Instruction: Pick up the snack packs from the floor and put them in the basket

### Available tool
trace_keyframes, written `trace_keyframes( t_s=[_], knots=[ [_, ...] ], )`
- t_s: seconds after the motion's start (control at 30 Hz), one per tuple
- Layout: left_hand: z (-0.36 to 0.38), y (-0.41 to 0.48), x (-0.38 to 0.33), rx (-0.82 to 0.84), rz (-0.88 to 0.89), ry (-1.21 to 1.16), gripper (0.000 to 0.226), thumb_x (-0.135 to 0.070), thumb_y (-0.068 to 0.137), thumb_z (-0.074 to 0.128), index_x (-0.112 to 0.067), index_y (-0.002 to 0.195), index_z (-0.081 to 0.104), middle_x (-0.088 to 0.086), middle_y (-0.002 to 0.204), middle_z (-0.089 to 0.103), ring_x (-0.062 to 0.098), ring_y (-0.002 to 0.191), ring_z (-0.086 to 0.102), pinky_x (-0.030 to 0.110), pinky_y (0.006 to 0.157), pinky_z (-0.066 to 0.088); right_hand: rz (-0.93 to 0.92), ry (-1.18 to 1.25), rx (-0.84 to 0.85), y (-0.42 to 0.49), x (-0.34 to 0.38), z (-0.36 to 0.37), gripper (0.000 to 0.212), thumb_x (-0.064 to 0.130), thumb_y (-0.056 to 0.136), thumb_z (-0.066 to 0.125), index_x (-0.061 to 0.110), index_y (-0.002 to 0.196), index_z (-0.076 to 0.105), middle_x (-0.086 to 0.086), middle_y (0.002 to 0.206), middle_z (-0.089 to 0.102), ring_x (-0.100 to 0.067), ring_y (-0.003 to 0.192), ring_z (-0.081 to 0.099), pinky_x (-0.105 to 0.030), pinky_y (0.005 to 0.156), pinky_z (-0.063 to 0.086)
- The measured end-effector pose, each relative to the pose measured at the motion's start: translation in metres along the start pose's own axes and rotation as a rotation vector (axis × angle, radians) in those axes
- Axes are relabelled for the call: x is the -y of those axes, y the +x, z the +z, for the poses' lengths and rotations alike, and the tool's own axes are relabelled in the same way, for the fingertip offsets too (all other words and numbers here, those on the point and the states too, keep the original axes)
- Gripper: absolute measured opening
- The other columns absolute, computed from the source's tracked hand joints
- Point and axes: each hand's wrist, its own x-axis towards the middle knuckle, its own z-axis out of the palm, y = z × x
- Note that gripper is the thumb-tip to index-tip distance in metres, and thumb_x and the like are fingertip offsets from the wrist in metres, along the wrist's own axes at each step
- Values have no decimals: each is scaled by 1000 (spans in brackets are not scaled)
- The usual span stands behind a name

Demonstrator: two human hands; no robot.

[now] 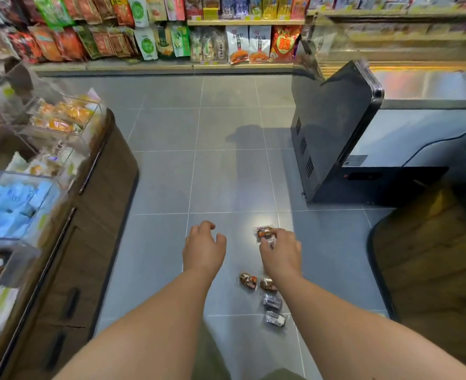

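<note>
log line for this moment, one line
left hand: empty | right hand: grips snack pack | four packs on floor | basket: not in view

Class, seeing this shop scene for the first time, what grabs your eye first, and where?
Low in the middle, over the grey floor, the right hand pinches a snack pack while the left hand hovers open beside it. Four more packs lie scattered nearer the viewer. Bright snack bags fill the back shelf.

Shop — stocked snack shelves (155, 31), checkout counter (423, 127)
</note>
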Motion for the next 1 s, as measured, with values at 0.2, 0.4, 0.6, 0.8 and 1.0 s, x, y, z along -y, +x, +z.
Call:
trace_keyframes(
  t_s=[0.2, 0.4, 0.6, 0.8, 1.0],
  knots=[
    [-44, 135, 11, 84, 96, 95, 35, -26, 92, 49, -14, 125, 52, 8, 128, 50, 27, 116, 49, 38, 98, 42, 152, 94, -114, 70, 72, 37, 38, 31, 95, 50, 15, 130, 51, -7, 133, 46, -28, 125, 37, -37, 104, 32],
    [-65, 228, -9, 201, 216, 155, 35, -26, 92, 48, -15, 125, 52, 7, 128, 49, 26, 117, 48, 36, 97, 41, 339, 141, -257, 117, 124, 50, 39, 31, 96, 50, 13, 131, 50, -10, 136, 44, -29, 127, 37, -39, 103, 34],
    [-36, 269, -38, 342, 346, 196, 34, -26, 92, 49, -14, 124, 53, 10, 125, 51, 28, 115, 49, 39, 99, 40, 507, 218, -351, 149, 131, 51, 40, 29, 96, 50, 13, 132, 49, -10, 138, 42, -29, 127, 36, -38, 103, 32],
    [6, 309, -78, 454, 444, 268, 36, -28, 94, 47, -15, 126, 51, 9, 126, 49, 28, 116, 48, 40, 99, 40, 635, 299, -447, 195, 110, 41, 45, 31, 95, 52, 13, 135, 45, -10, 137, 43, -28, 127, 38, -39, 103, 35],
    [52, 361, -133, 530, 510, 332, 36, -29, 94, 46, -14, 127, 50, 9, 127, 49, 27, 116, 48, 41, 99, 42, 734, 353, -462, 258, 90, 29, 48, 33, 94, 53, 15, 137, 42, -8, 138, 43, -25, 128, 38, -40, 105, 37]
  ],
)
